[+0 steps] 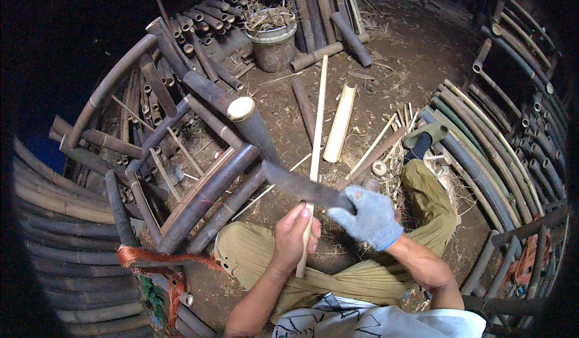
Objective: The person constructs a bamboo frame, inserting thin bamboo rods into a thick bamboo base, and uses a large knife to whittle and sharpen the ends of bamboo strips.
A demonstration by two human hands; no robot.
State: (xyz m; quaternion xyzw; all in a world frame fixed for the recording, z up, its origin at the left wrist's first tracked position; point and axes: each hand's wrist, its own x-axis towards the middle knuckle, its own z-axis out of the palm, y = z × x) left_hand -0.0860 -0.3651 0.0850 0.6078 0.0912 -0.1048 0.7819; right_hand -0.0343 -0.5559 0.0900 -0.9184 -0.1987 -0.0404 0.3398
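Shirt (pixel 386 325): pale with dark markings, above khaki trousers (pixel 362 282).
Left hand (pixel 292 238): bare, grip closed around the bamboo strip.
Right hand (pixel 371 220): grey-gloved, grip wrapped around the knife's handle end.
Bamboo strip (pixel 318 127): slanting upright before the person.
Knife (pixel 298 184): blade pointing left across the strip; contact unclear.
Bucket (pixel 274 53): beyond, heaped with shavings (pixel 269 18).

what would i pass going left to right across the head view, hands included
Stacked bamboo poles at the left side → orange twine → bare left hand → gloved right hand → green clog → cut bamboo pieces at the far right
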